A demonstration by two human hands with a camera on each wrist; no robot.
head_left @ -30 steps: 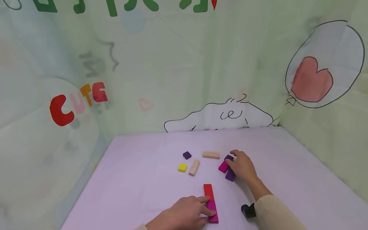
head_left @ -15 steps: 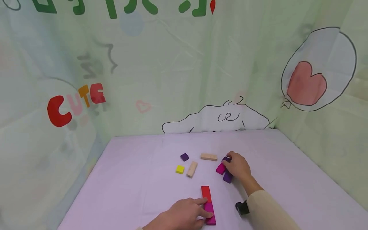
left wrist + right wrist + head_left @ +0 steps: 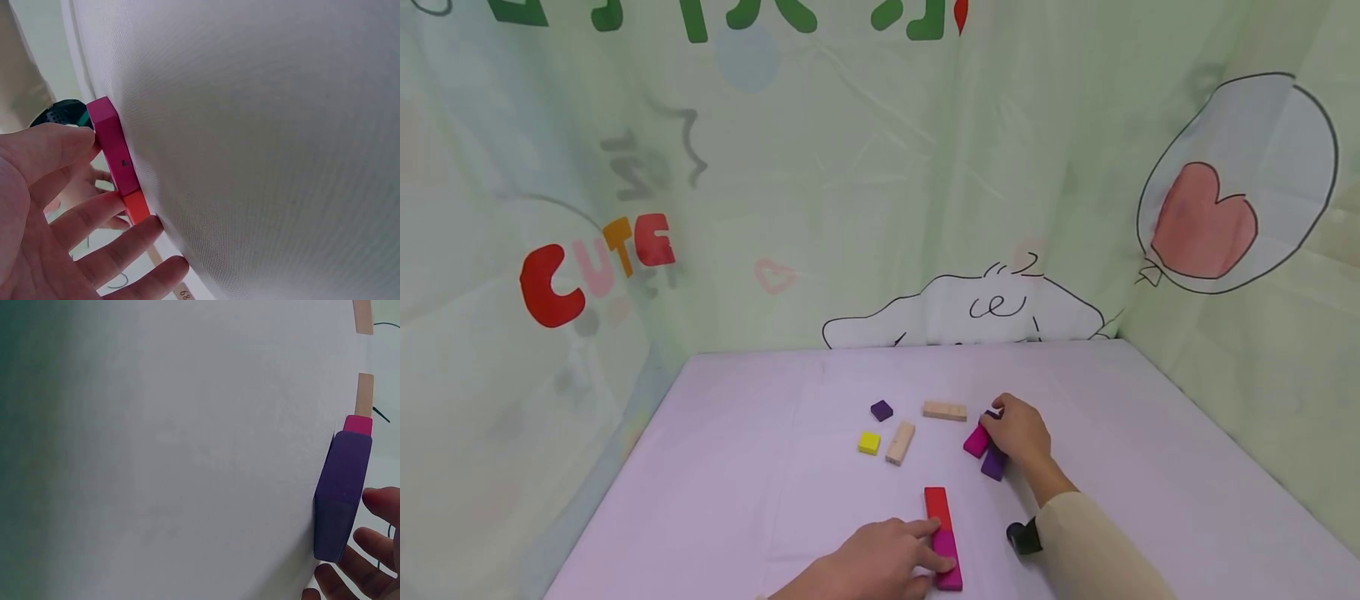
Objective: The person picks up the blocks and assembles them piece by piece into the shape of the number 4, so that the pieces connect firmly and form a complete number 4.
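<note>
My left hand (image 3: 880, 557) rests its fingertips on a red block (image 3: 936, 503) and a magenta block (image 3: 950, 578), which lie end to end near the front. In the left wrist view its fingers are spread and fairly straight along the magenta block (image 3: 115, 147). Farther back, my right hand (image 3: 1022, 433) pinches a dark purple block (image 3: 988, 415), mostly hidden by the fingers. Just beside it lie another magenta block (image 3: 977, 442) and a longer purple block (image 3: 994, 462). The right wrist view has the longer purple block (image 3: 342, 481) close by the thumb and fingers.
Two plain wooden blocks, one crosswise (image 3: 945, 411) and one slanted (image 3: 900, 442), lie left of my right hand. Near them are a yellow block (image 3: 868, 442) and a small purple block (image 3: 882, 410). A printed cloth backdrop (image 3: 880, 192) rises behind the pale table (image 3: 737, 467).
The head view has shifted slightly. My right hand has closed in a little on the dark purple block, while my left hand keeps its place on the red and magenta blocks.
</note>
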